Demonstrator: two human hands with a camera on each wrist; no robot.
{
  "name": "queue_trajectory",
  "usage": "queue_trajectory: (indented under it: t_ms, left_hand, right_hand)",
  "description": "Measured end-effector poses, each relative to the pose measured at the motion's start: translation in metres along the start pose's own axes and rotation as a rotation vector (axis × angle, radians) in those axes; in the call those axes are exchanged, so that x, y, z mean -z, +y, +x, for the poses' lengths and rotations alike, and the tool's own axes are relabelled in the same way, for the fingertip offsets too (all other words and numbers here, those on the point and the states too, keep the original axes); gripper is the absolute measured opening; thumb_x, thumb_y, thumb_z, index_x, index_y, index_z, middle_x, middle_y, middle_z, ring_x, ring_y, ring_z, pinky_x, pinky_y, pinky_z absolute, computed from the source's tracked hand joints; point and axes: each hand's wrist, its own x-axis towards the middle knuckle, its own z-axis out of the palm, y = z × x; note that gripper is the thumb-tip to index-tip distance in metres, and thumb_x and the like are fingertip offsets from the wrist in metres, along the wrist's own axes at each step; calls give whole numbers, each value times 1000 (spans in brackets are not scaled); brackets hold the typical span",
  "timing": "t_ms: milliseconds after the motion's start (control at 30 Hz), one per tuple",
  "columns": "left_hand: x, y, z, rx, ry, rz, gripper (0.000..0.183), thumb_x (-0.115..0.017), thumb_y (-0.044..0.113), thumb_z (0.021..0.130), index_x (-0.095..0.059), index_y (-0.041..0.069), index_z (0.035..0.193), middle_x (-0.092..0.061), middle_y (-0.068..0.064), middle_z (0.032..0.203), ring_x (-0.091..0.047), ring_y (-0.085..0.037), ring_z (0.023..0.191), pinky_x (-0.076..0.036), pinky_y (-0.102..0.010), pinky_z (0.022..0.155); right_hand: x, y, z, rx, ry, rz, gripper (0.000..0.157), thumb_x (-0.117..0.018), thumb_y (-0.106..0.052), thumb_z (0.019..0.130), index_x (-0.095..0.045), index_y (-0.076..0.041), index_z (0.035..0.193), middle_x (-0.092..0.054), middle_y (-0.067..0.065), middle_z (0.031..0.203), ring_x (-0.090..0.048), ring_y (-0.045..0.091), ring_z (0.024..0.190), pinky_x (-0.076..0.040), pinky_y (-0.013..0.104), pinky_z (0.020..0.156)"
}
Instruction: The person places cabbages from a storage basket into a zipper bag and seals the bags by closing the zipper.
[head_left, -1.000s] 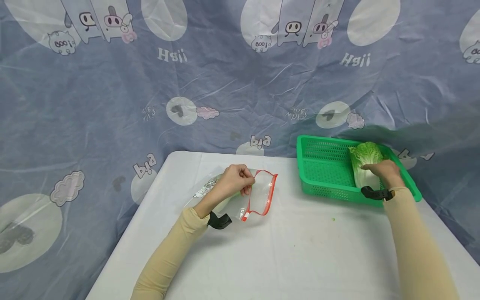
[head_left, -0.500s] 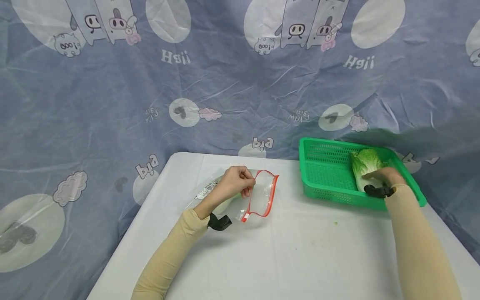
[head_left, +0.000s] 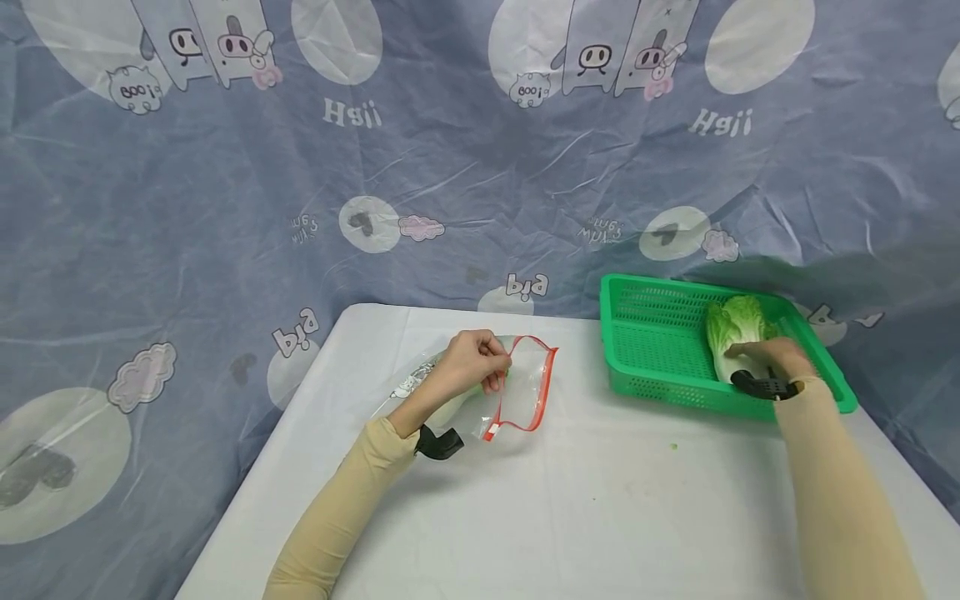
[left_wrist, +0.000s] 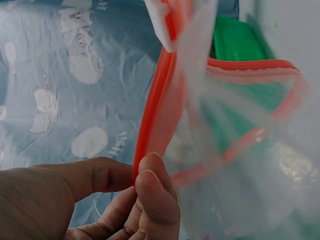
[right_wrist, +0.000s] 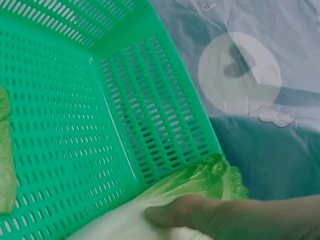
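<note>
My left hand [head_left: 472, 364] pinches the red-zippered rim of a clear zip bag [head_left: 525, 392] between thumb and fingers. The bag's mouth gapes toward the right. Inside it, partly behind the hand, lies something pale and greenish [head_left: 447, 412]. In the left wrist view, thumb and fingertips meet on the red zipper strip [left_wrist: 155, 110]. Over at the right, my right hand [head_left: 783, 357] grips a napa cabbage [head_left: 737, 321] in a green plastic basket [head_left: 652, 389]. The right wrist view shows the thumb on its white stem; the other fingers are hidden.
The basket stands at the back right of a white table [head_left: 570, 517], near a blue-grey printed curtain [head_left: 465, 167]. A small green scrap [head_left: 673, 446] lies in front of it. Another pale green thing [right_wrist: 6, 155] shows at the right wrist view's left edge.
The right hand and the napa cabbage have moved slightly lower in the basket. The left hand keeps its pinch on the zip bag, and the view has shifted a little.
</note>
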Motion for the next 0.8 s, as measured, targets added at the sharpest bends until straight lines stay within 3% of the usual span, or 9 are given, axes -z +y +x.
queue_trajectory:
  t_ms: [133, 200, 300, 467, 567, 800]
  left_hand:
    - [2, 0, 0, 14, 8, 5, 7, -64, 9, 88, -64, 2, 84, -67, -15, 64, -64, -48, 68, -57, -43, 58]
    - [3, 0, 0, 16, 8, 7, 7, -64, 9, 87, -64, 3, 84, -66, -14, 64, -63, -48, 68, -57, -43, 58]
    - [4, 1, 0, 10, 11, 6, 7, -64, 10, 87, -64, 3, 84, -66, -12, 63, -64, -45, 65, -56, -40, 55]
    - [5, 2, -1, 1, 19, -2, 7, -64, 10, 87, -64, 4, 84, -66, -11, 62, -64, -32, 55, -56, -42, 56]
    - [5, 2, 0, 0, 19, -8, 7, -65, 10, 87, -64, 4, 84, -66, -11, 62, -63, -24, 51, -56, -47, 57]
    - [6, 2, -1, -6, 31, -21, 7, -64, 8, 88, -64, 2, 86, -67, -14, 64, -64, -41, 61, -55, -36, 51]
  right_hand:
    - [-3, -6, -6, 45, 44, 18, 78, -58, -58, 85, -44, 15, 108, -49, 24, 92, -51, 34, 83, -49, 39, 66]
    - [-5, -11, -9, 59, 75, 27, 65, -59, -58, 85, -47, 5, 96, -49, 13, 78, -50, 26, 72, -46, 36, 61]
    - [-10, -17, -14, 64, 131, 30, 61, -56, -61, 86, -48, 0, 90, -48, 5, 70, -51, 21, 65, -45, 34, 59]
    - [-18, -28, -26, 130, 259, 45, 67, -49, -66, 87, -52, 1, 85, -51, 5, 69, -51, 21, 65, -44, 32, 57]
    - [-24, -35, -34, 168, 344, 106, 71, -47, -66, 88, -52, 5, 90, -51, 11, 79, -48, 23, 70, -41, 31, 57]
    - [-44, -61, -61, 210, 423, 312, 84, -46, -66, 87, -39, 6, 128, -45, 21, 114, -45, 29, 89, -41, 36, 61]
